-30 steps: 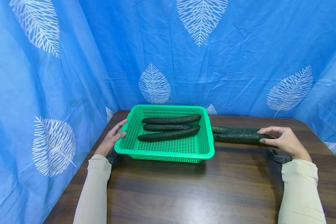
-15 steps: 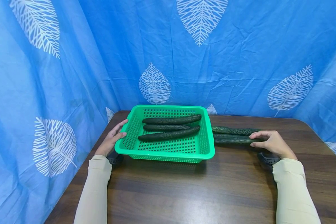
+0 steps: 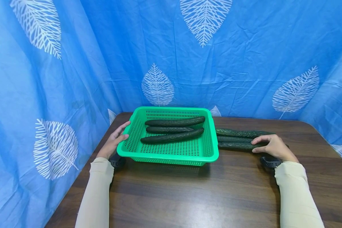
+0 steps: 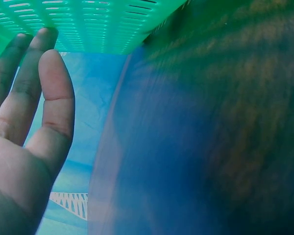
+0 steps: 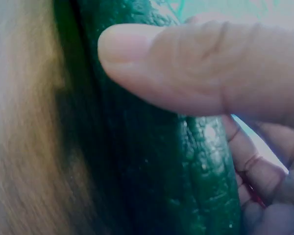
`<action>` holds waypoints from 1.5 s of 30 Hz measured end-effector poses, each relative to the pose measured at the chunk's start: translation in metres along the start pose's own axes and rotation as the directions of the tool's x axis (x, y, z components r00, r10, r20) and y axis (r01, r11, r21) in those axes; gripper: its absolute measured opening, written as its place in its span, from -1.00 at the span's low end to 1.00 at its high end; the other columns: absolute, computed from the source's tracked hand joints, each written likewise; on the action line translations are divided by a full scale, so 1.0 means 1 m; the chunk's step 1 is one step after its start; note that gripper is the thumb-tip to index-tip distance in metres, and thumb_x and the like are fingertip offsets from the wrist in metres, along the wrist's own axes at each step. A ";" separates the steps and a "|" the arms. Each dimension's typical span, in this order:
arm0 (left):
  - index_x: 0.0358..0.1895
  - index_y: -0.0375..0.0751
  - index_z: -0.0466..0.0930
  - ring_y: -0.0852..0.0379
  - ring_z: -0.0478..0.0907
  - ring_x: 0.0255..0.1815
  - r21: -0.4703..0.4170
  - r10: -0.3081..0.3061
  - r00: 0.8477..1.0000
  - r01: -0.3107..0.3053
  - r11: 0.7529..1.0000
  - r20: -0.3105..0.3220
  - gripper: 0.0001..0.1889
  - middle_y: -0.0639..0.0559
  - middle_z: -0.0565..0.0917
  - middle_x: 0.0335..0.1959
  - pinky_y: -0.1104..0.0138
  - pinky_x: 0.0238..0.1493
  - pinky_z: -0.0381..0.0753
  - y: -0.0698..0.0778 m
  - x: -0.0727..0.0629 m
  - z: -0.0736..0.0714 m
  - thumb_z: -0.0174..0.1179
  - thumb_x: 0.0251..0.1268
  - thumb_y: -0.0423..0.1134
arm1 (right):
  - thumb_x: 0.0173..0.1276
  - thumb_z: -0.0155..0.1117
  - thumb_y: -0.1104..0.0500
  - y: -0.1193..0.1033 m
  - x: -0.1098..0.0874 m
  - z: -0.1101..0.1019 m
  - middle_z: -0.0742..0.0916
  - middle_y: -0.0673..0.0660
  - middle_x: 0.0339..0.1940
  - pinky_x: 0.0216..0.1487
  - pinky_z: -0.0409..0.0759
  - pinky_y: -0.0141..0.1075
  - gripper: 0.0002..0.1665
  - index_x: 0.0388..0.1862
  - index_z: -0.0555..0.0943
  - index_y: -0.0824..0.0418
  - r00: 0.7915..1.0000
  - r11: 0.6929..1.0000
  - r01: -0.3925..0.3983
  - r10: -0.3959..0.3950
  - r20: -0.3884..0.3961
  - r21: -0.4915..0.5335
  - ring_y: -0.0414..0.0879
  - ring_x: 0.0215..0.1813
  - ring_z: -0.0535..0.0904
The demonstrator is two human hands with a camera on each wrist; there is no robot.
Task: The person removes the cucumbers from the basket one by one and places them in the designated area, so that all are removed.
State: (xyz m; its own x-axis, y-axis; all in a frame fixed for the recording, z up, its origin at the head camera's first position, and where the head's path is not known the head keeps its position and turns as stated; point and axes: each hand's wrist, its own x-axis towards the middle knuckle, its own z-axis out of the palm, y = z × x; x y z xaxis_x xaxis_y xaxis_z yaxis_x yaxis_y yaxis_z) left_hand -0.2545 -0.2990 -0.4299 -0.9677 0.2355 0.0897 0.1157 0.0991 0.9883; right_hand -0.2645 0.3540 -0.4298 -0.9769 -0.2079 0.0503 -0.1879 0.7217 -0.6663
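Note:
A green plastic basket [image 3: 166, 157] with slotted walls holds three dark green cucumbers [image 3: 172, 137] lying side by side. At the basket's left side is my left hand [image 3: 112, 144]; the left wrist view shows its fingers [image 4: 27, 88] fairly straight, fingertips at the slotted wall. To the right of the basket, three more cucumbers [image 3: 239, 133] lie in a row on the table. My right hand [image 3: 275, 148] pinches the nearest cucumber [image 3: 235, 146] toward its right end. Up close in the right wrist view, the thumb [image 5: 186, 68] crosses that cucumber, with other fingers on its far side.
The dark wooden table [image 3: 188, 196] has rounded far corners. A blue curtain [image 3: 245, 63] with white leaf prints hangs behind it and along the sides. Dark wrist devices [image 3: 269, 162] sit below both wrists.
My right hand has moved left and slightly nearer. The front cucumber on the right now lies closer to me, and the middle one shows behind it. Left hand and basket stay put.

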 end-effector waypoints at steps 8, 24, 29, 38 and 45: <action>0.79 -0.23 -0.01 0.37 0.53 0.19 -0.024 -0.009 1.000 0.009 1.000 -0.002 -0.30 -0.22 0.27 0.59 0.45 0.11 0.60 0.002 -0.001 0.001 0.00 0.75 -0.28 | 0.27 0.67 0.28 -0.002 0.003 0.001 0.80 0.35 0.04 0.14 0.60 0.36 -0.73 -0.08 0.83 0.32 0.998 0.996 0.053 -0.050 0.045 -0.066 0.41 0.18 0.62; 0.79 -0.22 -0.02 0.42 0.44 0.30 0.012 0.002 1.000 -0.002 1.000 0.001 -0.30 -0.26 0.11 0.73 0.49 0.20 0.51 -0.002 0.002 0.000 -0.01 0.74 -0.27 | 0.42 0.53 0.33 -0.017 0.003 -0.006 0.80 0.32 0.00 -0.06 0.61 -0.41 -0.71 0.06 0.76 0.41 0.989 0.988 0.144 -0.142 0.029 -0.055 -0.24 0.01 0.66; 0.79 -0.22 -0.01 0.41 0.42 0.33 0.018 -0.002 1.000 0.002 1.000 -0.003 -0.30 -0.29 0.08 0.74 0.49 0.23 0.49 -0.002 0.002 0.000 -0.01 0.73 -0.27 | 0.46 0.46 0.36 -0.032 0.005 -0.007 0.81 0.34 -0.04 -0.09 0.57 -0.53 -0.74 0.07 0.75 0.45 0.977 0.977 0.212 -0.213 -0.021 -0.026 -0.52 -0.11 0.58; 0.79 -0.24 -0.02 0.43 0.35 0.38 0.031 0.006 1.000 -0.006 1.000 -0.005 -0.30 -0.26 0.06 0.76 0.52 0.25 0.45 -0.002 0.002 0.000 -0.02 0.73 -0.28 | 0.46 0.48 0.33 -0.062 0.005 -0.007 0.82 0.29 -0.03 -0.06 0.55 -0.53 -0.75 0.07 0.77 0.39 0.966 0.964 0.256 -0.257 -0.019 -0.067 -0.52 -0.08 0.57; 0.79 -0.24 -0.01 0.40 0.36 0.37 0.021 -0.002 1.000 0.002 1.000 -0.002 -0.30 -0.25 0.07 0.76 0.52 0.24 0.46 -0.001 0.003 -0.001 -0.02 0.74 -0.29 | 0.48 0.49 0.29 -0.083 0.004 -0.006 0.83 0.25 0.00 0.06 0.64 -0.32 -0.73 0.09 0.78 0.36 0.965 0.959 0.262 -0.263 0.011 -0.109 -0.39 -0.02 0.63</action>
State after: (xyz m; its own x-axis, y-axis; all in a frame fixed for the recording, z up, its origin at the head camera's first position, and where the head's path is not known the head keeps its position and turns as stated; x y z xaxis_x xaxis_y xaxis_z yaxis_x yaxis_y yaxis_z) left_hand -0.2575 -0.2993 -0.4306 -0.9685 0.2331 0.0880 0.1184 0.1195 0.9858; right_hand -0.2530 0.2973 -0.3694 -0.8920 -0.3972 0.2156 -0.4475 0.7096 -0.5443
